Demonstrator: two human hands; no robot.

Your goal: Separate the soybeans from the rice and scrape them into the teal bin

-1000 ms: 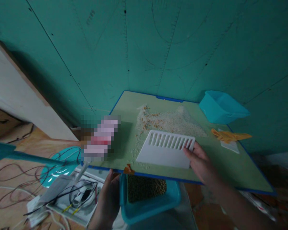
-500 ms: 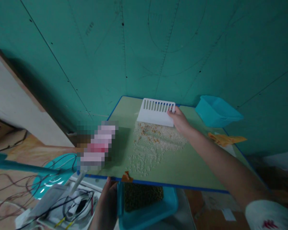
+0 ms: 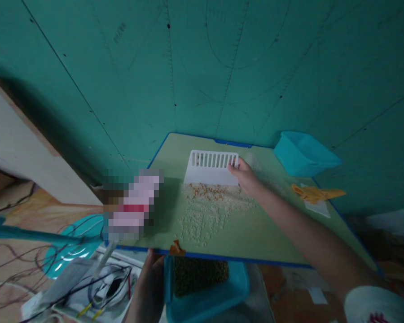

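Note:
My right hand (image 3: 245, 174) grips the right end of a white slotted scraper (image 3: 211, 172), thumb over its slots. The scraper's lower edge rests along a spread of pale grains (image 3: 202, 215) with orange-brown bits (image 3: 210, 192) mixed in near that edge. Below the front edge of the green table (image 3: 272, 233), my left hand (image 3: 155, 264) is closed at the left side of a blue tub (image 3: 208, 303) holding dark green pellets. The tub sits partly beneath the tabletop; what my left fingers grip is hidden.
On the table's right are a blue bin (image 3: 305, 154) and an orange cloth (image 3: 314, 194) over a white piece. A blurred-out pink object (image 3: 134, 204) stands at the left edge. Cables and a turquoise round base (image 3: 72, 242) lie lower left.
My right hand has drawn the scraper toward me and slightly left, pushing the grains' far edge nearer. My left hand has hardly moved.

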